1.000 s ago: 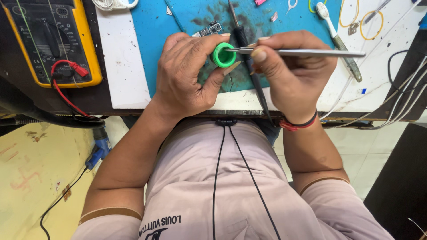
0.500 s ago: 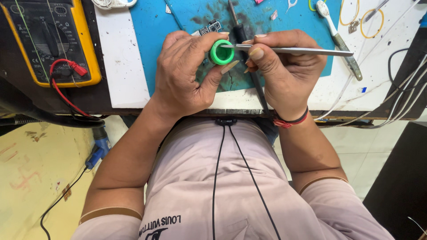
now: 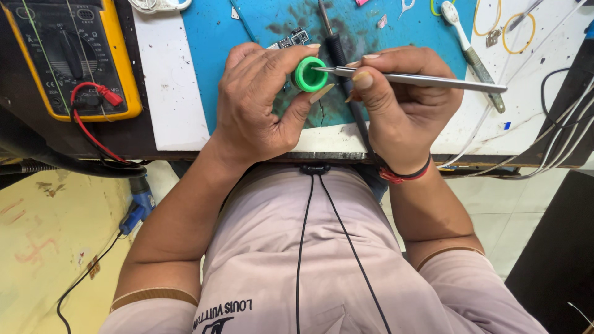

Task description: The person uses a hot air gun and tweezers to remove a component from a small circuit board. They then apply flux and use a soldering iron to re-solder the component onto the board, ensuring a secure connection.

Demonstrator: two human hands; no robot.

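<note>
Mid-frame, our left hand (image 3: pixel 260 102) gripped the green pot (image 3: pixel 309 74); our right hand (image 3: pixel 402 102) pinched tweezers (image 3: pixel 421 80) dipping inside. Lifting needs steadiness.

Tight quarters on the blue mat (image 3: pixel 260 25): a black-handled tool (image 3: pixel 337 52) lies right between the two hands, circuit bits (image 3: pixel 291 40) just above the left hand (image 3: pixel 260 105). A toothbrush (image 3: pixel 470 52) and wire loops (image 3: pixel 513 31) crowd the right; bare white desk (image 3: pixel 170 93) opens leftward, before the yellow multimeter (image 3: pixel 68 55)
</note>
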